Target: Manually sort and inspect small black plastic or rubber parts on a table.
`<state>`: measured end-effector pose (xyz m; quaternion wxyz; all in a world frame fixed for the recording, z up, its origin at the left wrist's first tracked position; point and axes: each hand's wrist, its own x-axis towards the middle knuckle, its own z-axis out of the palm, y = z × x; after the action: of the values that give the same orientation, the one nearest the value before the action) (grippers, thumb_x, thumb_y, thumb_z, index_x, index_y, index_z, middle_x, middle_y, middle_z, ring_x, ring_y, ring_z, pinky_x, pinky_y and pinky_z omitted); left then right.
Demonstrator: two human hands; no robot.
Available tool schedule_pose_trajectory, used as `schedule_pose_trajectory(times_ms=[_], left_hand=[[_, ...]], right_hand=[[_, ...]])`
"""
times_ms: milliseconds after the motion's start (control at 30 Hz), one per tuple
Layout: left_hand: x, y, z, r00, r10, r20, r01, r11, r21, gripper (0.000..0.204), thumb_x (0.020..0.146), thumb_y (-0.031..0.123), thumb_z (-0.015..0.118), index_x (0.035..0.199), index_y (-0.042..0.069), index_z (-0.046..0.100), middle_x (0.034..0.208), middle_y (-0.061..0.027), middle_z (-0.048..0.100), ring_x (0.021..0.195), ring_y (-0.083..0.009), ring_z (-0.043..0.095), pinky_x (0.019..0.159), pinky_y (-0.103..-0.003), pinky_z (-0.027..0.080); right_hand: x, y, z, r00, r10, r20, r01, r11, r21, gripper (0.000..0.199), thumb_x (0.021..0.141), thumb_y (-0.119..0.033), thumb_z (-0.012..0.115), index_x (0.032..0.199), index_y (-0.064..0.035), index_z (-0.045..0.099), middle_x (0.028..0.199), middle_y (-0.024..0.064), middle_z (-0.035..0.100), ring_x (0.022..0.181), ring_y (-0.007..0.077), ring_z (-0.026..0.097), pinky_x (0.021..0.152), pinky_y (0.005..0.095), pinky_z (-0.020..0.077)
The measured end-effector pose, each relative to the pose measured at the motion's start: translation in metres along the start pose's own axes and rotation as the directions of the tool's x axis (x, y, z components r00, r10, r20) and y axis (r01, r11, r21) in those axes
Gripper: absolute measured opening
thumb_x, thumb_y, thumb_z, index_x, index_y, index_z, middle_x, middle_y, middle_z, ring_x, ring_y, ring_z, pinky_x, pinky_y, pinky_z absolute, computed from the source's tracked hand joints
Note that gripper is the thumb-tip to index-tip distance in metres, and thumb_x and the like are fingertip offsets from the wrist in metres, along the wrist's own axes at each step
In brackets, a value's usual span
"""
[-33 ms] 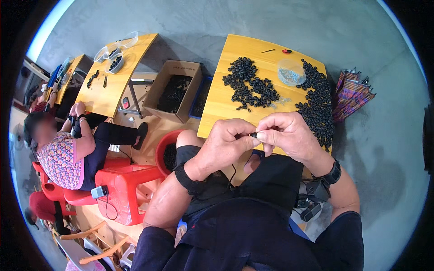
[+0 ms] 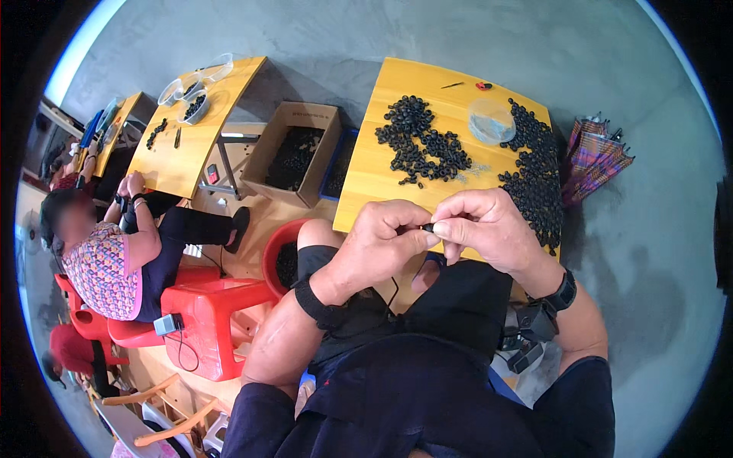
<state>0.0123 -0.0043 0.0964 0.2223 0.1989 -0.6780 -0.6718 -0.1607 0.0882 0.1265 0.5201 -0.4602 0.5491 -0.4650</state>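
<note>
Just over the near edge of the yellow table [image 2: 359, 179], my left hand [image 2: 385, 237] and my right hand [image 2: 485, 229] meet. Between their fingertips is a small black part [image 2: 428, 227], mostly covered by the fingers. Both hands are closed in a pinch on it. Beyond them on the table lie a pile of small black ring-like parts [image 2: 431, 153] and a few tiny silvery pieces [image 2: 477, 169]. Another spread of black parts [image 2: 531, 179] covers the right side. A clear round tub [image 2: 491, 122] with small silvery contents stands between the two groups.
A thin dark tool [image 2: 452, 85] and a small red-and-black object [image 2: 483, 86] lie at the table's far end. Left are a cardboard box [image 2: 324, 153] of black parts, a red tub [image 2: 272, 259] and a red stool [image 2: 210, 309]. A plaid umbrella [image 2: 592, 160] leans at right; a co-worker [image 2: 103, 259] sits at left.
</note>
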Motion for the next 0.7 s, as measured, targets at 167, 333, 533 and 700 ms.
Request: schedule_pose_trajectory(times_ms=[167,333,533,700], left_hand=[[-0.004,0.001,-0.001,0.999,0.031,0.022,-0.031,0.999,0.008,0.008,0.084,0.005,0.068,0.089,-0.002,0.066,0.068,-0.0007,0.061,0.057,-0.0039,0.053,0.047,-0.020,0.043],[-0.005,0.003,-0.003,0.999,0.029,0.015,-0.029,1.000,0.000,0.008,0.084,0.005,0.068,0.089,-0.002,0.066,0.067,-0.0006,0.061,0.057,-0.0045,0.054,0.047,-0.020,0.043],[-0.006,0.003,-0.008,0.999,0.034,-0.034,-0.035,0.999,-0.005,0.009,0.082,0.007,0.070,0.089,0.002,0.069,0.068,-0.0004,0.063,0.058,-0.0053,0.056,0.049,-0.021,0.044],[-0.006,0.002,-0.008,0.997,0.074,-0.034,-0.075,0.996,-0.040,0.009,0.081,0.009,0.071,0.088,0.004,0.070,0.073,-0.0010,0.065,0.064,-0.0051,0.058,0.057,-0.021,0.046]], right_hand=[[-0.006,0.000,0.006,0.999,0.043,-0.017,-0.042,0.997,0.070,0.012,0.091,-0.012,0.062,0.095,-0.0006,0.066,0.072,0.0032,0.064,0.059,0.0074,0.061,0.054,0.0216,0.0525],[0.000,0.007,0.007,0.992,0.124,0.025,-0.126,0.949,0.290,0.010,0.091,-0.012,0.062,0.092,-0.0017,0.063,0.070,0.0036,0.063,0.058,0.0087,0.062,0.053,0.0219,0.0536],[0.007,0.005,0.010,0.960,0.257,0.111,-0.279,0.849,0.448,0.015,0.091,-0.016,0.061,0.093,-0.0017,0.057,0.071,0.0056,0.062,0.058,0.0126,0.064,0.052,0.0264,0.0566],[0.009,0.012,0.009,0.927,0.264,0.265,-0.367,0.778,0.510,0.022,0.094,-0.021,0.057,0.091,0.0007,0.058,0.072,0.0074,0.062,0.058,0.0158,0.066,0.051,0.0293,0.0581]])
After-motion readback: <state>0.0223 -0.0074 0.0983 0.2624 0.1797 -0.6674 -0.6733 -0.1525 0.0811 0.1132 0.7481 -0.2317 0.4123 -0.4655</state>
